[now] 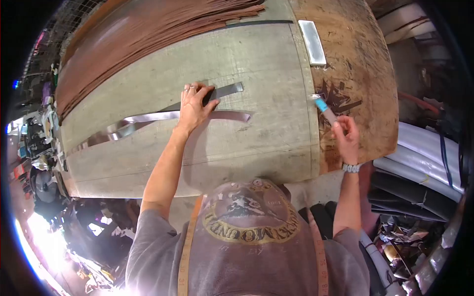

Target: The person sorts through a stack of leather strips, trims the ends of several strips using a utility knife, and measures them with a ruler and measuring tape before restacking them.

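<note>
My left hand [194,106] rests on the board with thumb and fingertips closed round a dark flat strap [229,91]. The strap's squared end sticks out to the right of my fingers. A shiny purplish strap [150,117] passes under the same hand, its free end curving up on the right and its loops trailing left. Over the wooden part of the table, my right hand [347,133] grips a short, flat knife [326,112] with a blue band. Its pale tip points up and left, close over the edge of the grey board.
A stack of brown leather hides [148,37] lies along the far left. Near the knife are dark offcuts [336,98], and a white rectangular block [312,43] sits above them. Rolls of material [424,150] stand right of the table.
</note>
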### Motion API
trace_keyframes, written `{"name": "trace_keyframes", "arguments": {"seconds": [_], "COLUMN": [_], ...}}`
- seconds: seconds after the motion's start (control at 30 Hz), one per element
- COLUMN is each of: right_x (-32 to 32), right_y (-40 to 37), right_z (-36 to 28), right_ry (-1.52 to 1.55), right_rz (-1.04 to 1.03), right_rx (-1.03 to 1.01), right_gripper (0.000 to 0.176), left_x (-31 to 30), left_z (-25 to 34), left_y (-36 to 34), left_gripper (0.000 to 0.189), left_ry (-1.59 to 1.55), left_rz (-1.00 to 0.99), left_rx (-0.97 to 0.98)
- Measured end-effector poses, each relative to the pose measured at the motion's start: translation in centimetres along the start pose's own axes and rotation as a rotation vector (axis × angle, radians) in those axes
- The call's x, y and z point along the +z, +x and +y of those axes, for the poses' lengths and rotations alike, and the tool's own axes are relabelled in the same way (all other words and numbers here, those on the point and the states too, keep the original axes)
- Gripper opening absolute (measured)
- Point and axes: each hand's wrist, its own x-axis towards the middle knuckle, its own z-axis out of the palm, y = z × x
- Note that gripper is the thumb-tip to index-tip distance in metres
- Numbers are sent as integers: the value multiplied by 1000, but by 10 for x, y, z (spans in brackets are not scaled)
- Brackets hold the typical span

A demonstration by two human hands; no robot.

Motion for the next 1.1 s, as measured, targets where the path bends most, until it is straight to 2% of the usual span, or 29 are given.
{"name": "trace_keyframes", "arguments": {"seconds": [0.07,0.17,0.3,0.4,0.47,0.53,0.57,0.67,0.77,0.87,0.9,1.1], "right_x": [21,37,60,81,93,101,105,112,132,167,173,187], "right_y": [-18,-27,-32,-27,-20,-12,-7,-7,-10,-1,4,22], "right_z": [-38,-46,-74,-93,-103,-109,-103,-97,-87,-68,-62,-37], "right_ry": [230,332,342,324,-48,-427,-459,-375,-86,-8,-49,-45], "right_rz": [-37,-159,-218,-205,-186,-201,-210,-264,-176,6,7,-49], "right_rx": [105,328,307,195,-24,-300,-355,-61,-19,-256,-295,-348], "right_gripper": [22,31,42,41,30,28,32,33,30,29,28,27], "left_x": [10,23,35,56,67,67,66,60,69,78,80,74], "left_z": [-3,-12,-3,8,18,25,28,36,39,43,44,50], "left_y": [3,13,20,23,23,25,26,30,32,33,33,34], "left_gripper": [34,32,31,33,34,36,37,37,34,28,27,25], "left_ry": [-83,-162,-221,-207,-245,-212,-218,-248,-255,-267,-274,-230], "left_rz": [-1,41,43,4,-35,-50,-51,-58,-21,45,66,124], "left_rx": [3,103,170,203,186,202,194,194,199,184,174,216]}}
